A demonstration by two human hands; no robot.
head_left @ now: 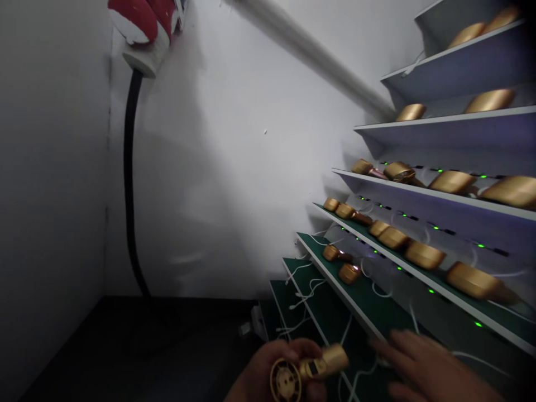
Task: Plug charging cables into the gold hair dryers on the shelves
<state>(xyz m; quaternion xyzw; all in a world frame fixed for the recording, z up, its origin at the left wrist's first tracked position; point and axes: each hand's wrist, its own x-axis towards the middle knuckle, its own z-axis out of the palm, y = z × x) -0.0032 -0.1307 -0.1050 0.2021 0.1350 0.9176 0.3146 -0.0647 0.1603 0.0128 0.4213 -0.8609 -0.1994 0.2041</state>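
Observation:
My left hand [268,368] is closed around a gold handheld device [320,365] at the bottom of the view. The device has a round spoked ring [286,381] at one end, a smooth gold barrel at the other, and a small dark window between. To its right, my right hand [427,363] reaches over a lower green shelf, blurred, with fingers stretched out and apart. A white cable [360,377] lies on the shelf between the hands. Whether my right fingertips touch a cable there is unclear.
Tiered shelves with green mats rise along the right, holding several gold devices [425,254]. White charging cables [310,287] and green indicator lights run along them. At left, a thick black hose [129,167] hangs from a red-and-white object [142,25]. A white wall [234,167] stands ahead.

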